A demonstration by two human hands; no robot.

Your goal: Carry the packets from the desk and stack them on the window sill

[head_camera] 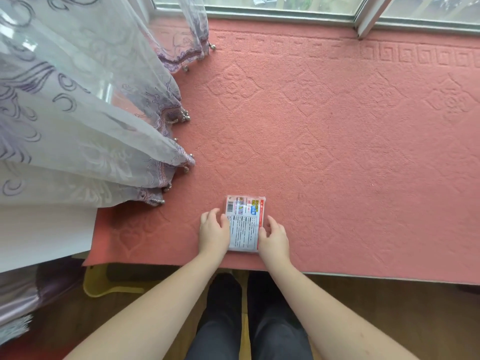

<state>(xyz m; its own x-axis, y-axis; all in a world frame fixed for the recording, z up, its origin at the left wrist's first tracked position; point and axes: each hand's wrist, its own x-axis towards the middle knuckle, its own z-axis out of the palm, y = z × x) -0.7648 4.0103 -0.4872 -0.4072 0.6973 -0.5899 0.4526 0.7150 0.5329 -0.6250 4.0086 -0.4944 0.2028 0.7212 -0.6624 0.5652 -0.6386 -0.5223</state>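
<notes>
The flat clear-plastic packet with red-edged printed label [245, 223] lies near the pink-carpeted sill's [363, 152] front edge — long axis toward the window — left hand [213, 229] and right hand [274, 239] pressing its sides, fingers open.

Flat rectangular packet [245, 223]: glossy clear plastic wrap over a printed paper-look label, white and red. Salmon-pink sill mat [337, 141]: matt, napped cloth, embossed diamond and key-border pattern. Sheer lilac curtain [78, 113]: thin translucent fabric, embroidered swirls, shiny metallic-looking beads on hem. Brown floor [389, 320]: smooth wood look.
</notes>
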